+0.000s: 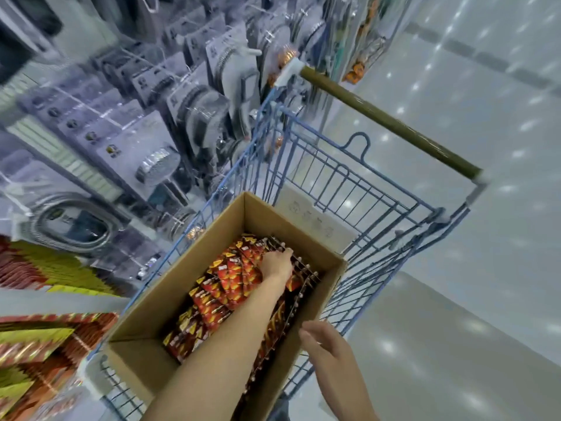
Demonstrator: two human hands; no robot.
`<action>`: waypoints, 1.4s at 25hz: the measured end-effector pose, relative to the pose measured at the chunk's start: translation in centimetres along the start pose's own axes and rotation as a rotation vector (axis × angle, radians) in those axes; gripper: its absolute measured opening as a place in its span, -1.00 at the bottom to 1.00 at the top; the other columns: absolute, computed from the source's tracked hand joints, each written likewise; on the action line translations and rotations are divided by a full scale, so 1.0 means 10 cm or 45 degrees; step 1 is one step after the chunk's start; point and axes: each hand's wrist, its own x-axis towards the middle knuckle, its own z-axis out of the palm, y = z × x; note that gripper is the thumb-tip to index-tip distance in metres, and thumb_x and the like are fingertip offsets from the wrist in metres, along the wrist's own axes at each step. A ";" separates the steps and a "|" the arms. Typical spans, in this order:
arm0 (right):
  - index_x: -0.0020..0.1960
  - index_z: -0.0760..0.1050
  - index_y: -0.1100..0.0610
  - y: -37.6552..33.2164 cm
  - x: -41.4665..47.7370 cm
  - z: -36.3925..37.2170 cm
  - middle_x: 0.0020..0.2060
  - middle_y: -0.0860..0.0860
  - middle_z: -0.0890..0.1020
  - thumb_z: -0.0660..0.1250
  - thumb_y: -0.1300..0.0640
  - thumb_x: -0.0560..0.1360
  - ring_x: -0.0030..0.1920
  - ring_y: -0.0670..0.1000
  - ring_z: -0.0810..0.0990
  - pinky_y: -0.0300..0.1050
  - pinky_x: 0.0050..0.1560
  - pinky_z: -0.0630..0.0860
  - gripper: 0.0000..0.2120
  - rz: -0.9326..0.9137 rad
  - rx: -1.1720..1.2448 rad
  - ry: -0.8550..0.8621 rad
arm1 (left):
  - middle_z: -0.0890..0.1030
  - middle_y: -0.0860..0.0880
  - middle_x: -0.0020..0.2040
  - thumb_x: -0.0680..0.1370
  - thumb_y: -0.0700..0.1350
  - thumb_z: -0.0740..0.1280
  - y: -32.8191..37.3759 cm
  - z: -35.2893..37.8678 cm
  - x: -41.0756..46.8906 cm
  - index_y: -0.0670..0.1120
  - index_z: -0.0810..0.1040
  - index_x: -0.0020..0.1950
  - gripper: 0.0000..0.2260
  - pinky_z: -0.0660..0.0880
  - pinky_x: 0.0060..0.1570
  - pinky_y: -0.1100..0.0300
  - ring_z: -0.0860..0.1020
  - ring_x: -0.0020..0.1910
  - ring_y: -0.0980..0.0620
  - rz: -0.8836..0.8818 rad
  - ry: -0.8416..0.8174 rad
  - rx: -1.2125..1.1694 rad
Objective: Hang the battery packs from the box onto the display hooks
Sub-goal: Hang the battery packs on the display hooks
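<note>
An open cardboard box (142, 302) stands in a blue wire cart (340, 189), packed with rows of red and yellow battery packs (224, 287). My left hand (277, 264) reaches deep into the box, and its fingers curl down over the tops of some packs near the far end. By the box's right rim, my right hand (324, 341) hovers with relaxed fingers and holds nothing. At the lower left, blurred red and yellow packs (36, 344) hang on the display.
The cart's olive handle (385, 120) points away at the upper right. Shower heads and hoses in clear packaging (158, 168) hang on the shelving to the left of the cart. Grey shiny floor (470, 299) lies to the right.
</note>
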 end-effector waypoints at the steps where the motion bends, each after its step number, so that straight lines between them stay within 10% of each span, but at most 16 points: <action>1: 0.04 0.62 -0.07 0.01 0.01 -0.03 -0.01 -0.12 0.69 0.37 0.04 0.61 0.00 -0.13 0.65 -0.22 0.01 0.51 -0.94 0.021 0.023 0.001 | 0.72 -0.17 -0.03 0.47 0.06 0.49 -0.08 0.10 0.23 -0.15 0.64 -0.12 -0.74 0.64 0.15 -0.17 0.70 0.00 -0.22 -0.018 0.049 0.046; 6: 0.03 0.64 -0.06 -0.04 0.04 -0.17 -0.05 -0.16 0.72 0.38 0.08 0.61 -0.09 -0.22 0.66 -0.26 -0.01 0.51 -0.92 0.037 0.098 -0.009 | 0.70 -0.14 0.01 0.44 0.07 0.55 -0.09 0.29 0.39 -0.19 0.60 0.14 -0.58 0.69 0.04 -0.07 0.71 -0.05 -0.19 -0.046 0.273 0.110; 13: 0.03 0.65 -0.10 -0.11 0.16 -0.30 -0.08 -0.22 0.70 0.37 0.05 0.61 -0.01 -0.17 0.65 -0.14 0.08 0.56 -0.90 -0.011 0.064 0.048 | 0.72 -0.11 -0.22 0.51 -0.06 0.56 -0.10 0.27 0.24 -0.06 0.62 -0.36 -0.73 0.69 -0.02 -0.06 0.72 -0.17 -0.15 0.012 0.408 0.075; 16: 0.02 0.65 -0.12 -0.18 0.19 -0.30 -0.08 -0.23 0.70 0.37 0.05 0.61 0.00 -0.19 0.65 -0.11 0.11 0.57 -0.90 -0.040 0.082 0.057 | 0.73 -0.08 -0.10 0.54 -0.11 0.53 -0.06 0.09 0.11 0.01 0.69 -0.10 -0.94 0.68 0.05 -0.07 0.73 -0.05 -0.12 0.092 0.390 -0.173; 20: 0.04 0.64 -0.14 -0.27 0.27 -0.25 -0.02 -0.21 0.69 0.38 0.03 0.61 0.08 -0.17 0.64 -0.07 0.20 0.56 -0.91 -0.026 0.113 0.050 | 0.68 -0.11 0.16 0.66 -0.11 0.37 0.04 -0.34 -0.30 -0.14 0.59 0.33 -0.74 0.67 0.10 -0.01 0.70 0.09 -0.09 0.198 0.316 -0.454; 26: 0.10 0.59 -0.10 -0.48 0.63 -0.11 0.11 -0.06 0.68 0.35 0.02 0.63 0.17 -0.02 0.64 0.08 0.31 0.55 -0.92 -0.030 0.060 0.001 | 0.72 -0.07 0.10 0.73 -0.03 0.23 0.14 -1.16 -0.92 -0.03 0.58 0.23 -0.82 0.65 0.05 -0.05 0.74 0.02 -0.08 0.329 0.191 -0.393; 30: 0.36 0.50 0.32 -0.66 1.23 0.15 0.38 0.39 0.47 0.22 0.23 0.69 0.39 0.42 0.44 0.25 0.47 0.36 -0.70 0.342 0.475 -0.049 | 0.72 -0.08 0.02 0.72 -0.05 0.23 0.11 -1.59 -1.37 -0.02 0.59 0.11 -0.85 0.61 -0.01 -0.03 0.72 -0.05 -0.08 0.357 0.157 -0.368; 35: 0.46 0.36 0.37 -0.71 1.87 0.36 0.33 0.28 0.54 0.22 0.22 0.68 0.30 0.21 0.57 0.05 0.32 0.55 -0.61 0.628 0.745 0.037 | 0.72 -0.02 -0.16 0.70 -0.03 0.25 -0.03 -1.91 -1.78 -0.03 0.59 0.04 -0.84 0.60 -0.01 -0.08 0.70 -0.09 -0.09 0.325 0.185 -0.370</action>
